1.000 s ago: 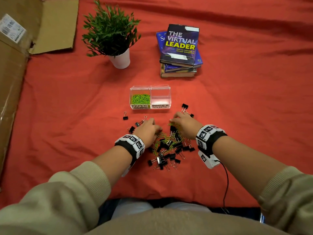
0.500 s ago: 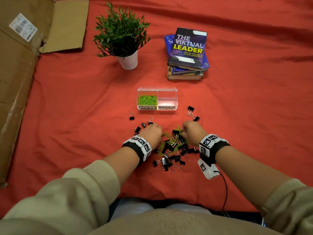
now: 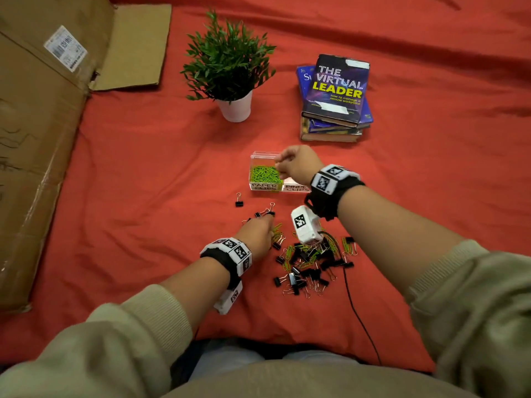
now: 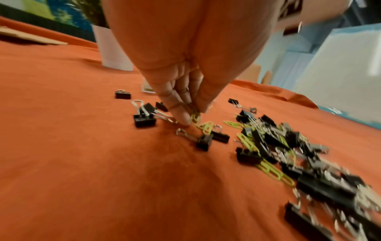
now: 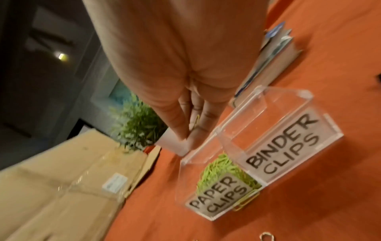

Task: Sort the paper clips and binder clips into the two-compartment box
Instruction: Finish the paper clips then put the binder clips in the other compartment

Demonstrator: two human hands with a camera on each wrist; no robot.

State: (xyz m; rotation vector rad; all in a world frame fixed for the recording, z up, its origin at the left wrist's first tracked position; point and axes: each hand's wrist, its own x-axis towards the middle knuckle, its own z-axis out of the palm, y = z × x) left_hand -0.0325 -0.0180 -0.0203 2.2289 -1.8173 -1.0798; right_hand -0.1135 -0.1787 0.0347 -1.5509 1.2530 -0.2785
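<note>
Lime-green paper clips (image 4: pixel 195 118) sit pinched in the left fingers (image 4: pixel 177 104), with black, silver-handled binder clips (image 4: pixel 144 120) beside them on an orange-red cloth (image 3: pixel 143 182). Below the right fingers (image 5: pixel 177 124), the clear box (image 5: pixel 288 101) bears black-lettered white labels.

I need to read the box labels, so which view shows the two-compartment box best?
The right wrist view: the two-compartment box fills the frame, with "PAPER CLIPS" and "BINDER CLIPS" plainly legible. The head view shows the box small, partly hidden by the right hand. The left wrist view shows only a blurred sliver.
</note>
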